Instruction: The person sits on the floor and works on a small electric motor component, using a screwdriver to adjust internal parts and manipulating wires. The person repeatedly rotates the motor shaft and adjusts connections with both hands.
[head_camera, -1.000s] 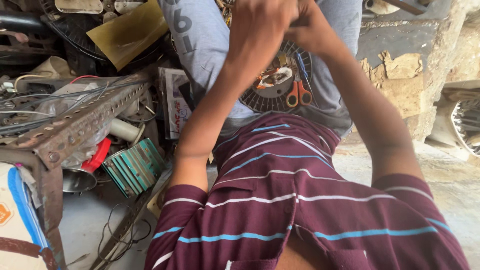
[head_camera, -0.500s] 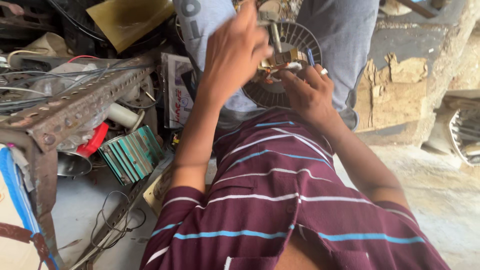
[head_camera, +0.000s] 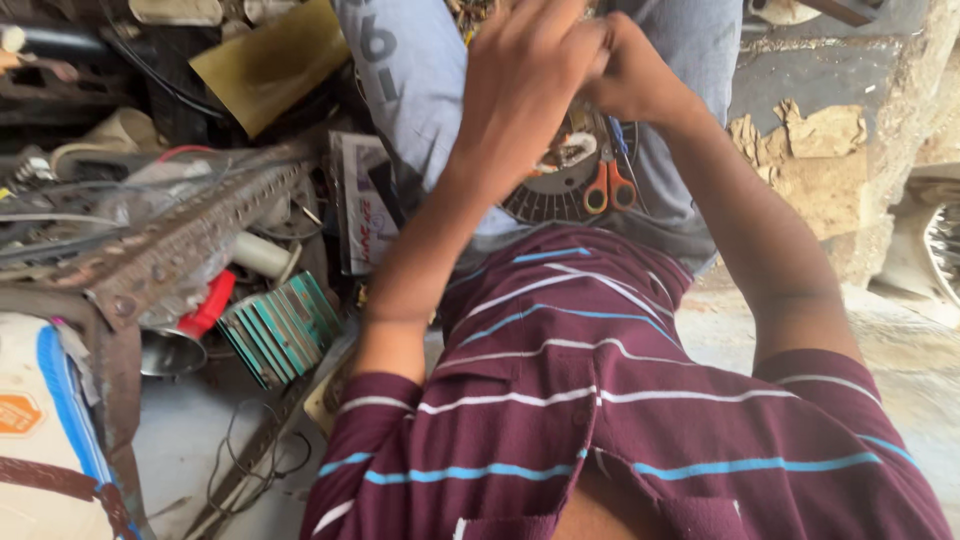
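A: Both hands are seen raised together at the far middle of the view, above the lap. The left hand is held with its back to the camera, fingers curled downward over the work.

B: And the right hand is clenched into a fist, pressed right against the left. Whether anything is pinched inside it cannot be told; the fingers are hidden.

A: Just below the hands, a round dark metal motor plate with radial slots is found resting on the lap, on the grey-blue trousers. It is partly covered by the left forearm.

B: A pair of orange-handled scissors is laid on the right part of that plate, handles toward the near side.

A: Is the plate being touched? That cannot be told; the left hand is placed over its far edge, and contact is hidden.

B: Nearer the camera, a maroon shirt with white and blue stripes fills the frame.

A: To the left, clutter is piled on the floor. A rusty perforated angle-iron bar is seen slanting across it.

B: Just beside it, a stack of green-edged laminated sheets is noted, with a red plastic cap to its left.

A: A yellow-brown flat board is propped at the far left, well apart from the hands.

B: At the right, a crumbling concrete wall is seen.
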